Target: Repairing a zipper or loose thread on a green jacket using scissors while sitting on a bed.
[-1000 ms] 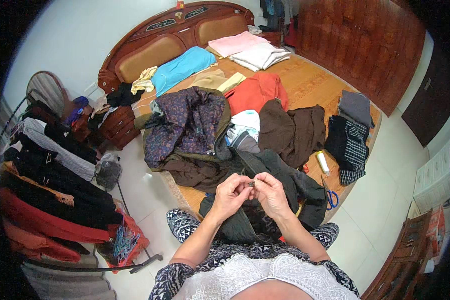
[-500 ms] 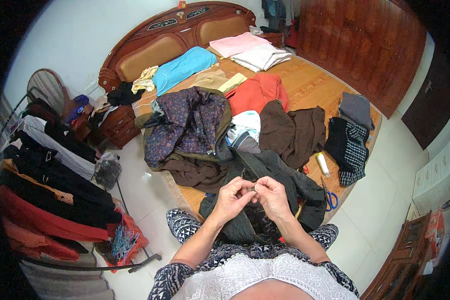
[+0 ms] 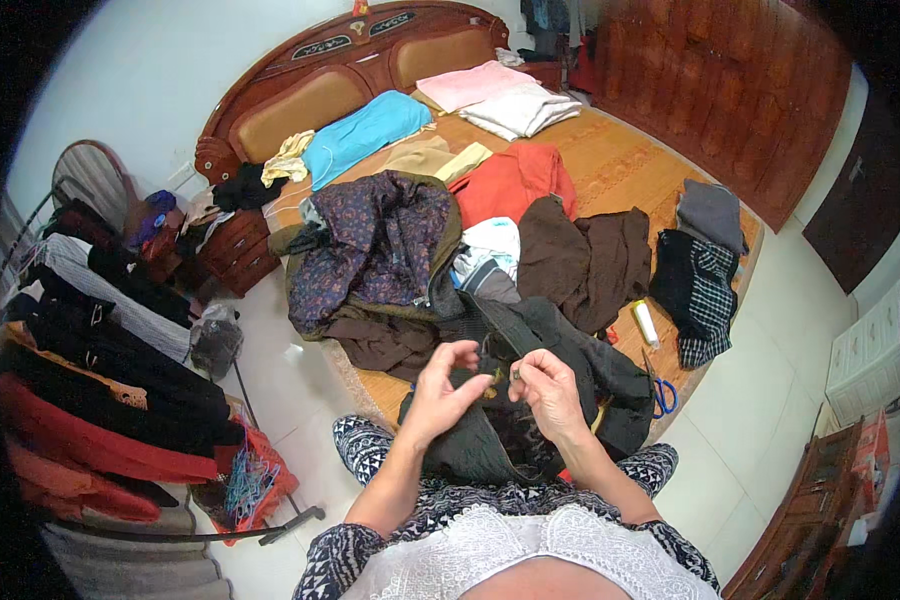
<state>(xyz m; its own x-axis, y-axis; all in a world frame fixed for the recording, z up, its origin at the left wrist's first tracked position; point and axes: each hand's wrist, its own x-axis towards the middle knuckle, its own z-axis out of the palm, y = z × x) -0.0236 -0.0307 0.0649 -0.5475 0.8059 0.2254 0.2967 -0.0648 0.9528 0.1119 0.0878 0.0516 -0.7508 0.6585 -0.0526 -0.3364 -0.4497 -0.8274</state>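
Observation:
A dark garment (image 3: 592, 362) lies bunched across my lap and the near edge of the bed. Above it, my left hand (image 3: 440, 398) is open, thumb and fingers apart, and seems to hold nothing. My right hand (image 3: 552, 402) is closed in a pinch close by, a short gap from the left fingertips. Something tiny may sit between its thumb and forefinger, too small to name. Blue-handled scissors (image 3: 663, 398) rest beside the garment on the right, with a white tube (image 3: 646, 326) just beyond them.
Past the garment lie a purple patterned jacket (image 3: 375, 240), brown clothing (image 3: 585, 260), a red garment (image 3: 518, 180) and a checked piece (image 3: 708, 295) on the bed. At the left stands a rack of hung clothes (image 3: 120, 370). A wooden nightstand (image 3: 240, 250) adjoins the headboard.
My hands were pinched together at the fingertips. They have since parted: the left has opened and moved slightly left, while the right stays pinched, slightly to the right.

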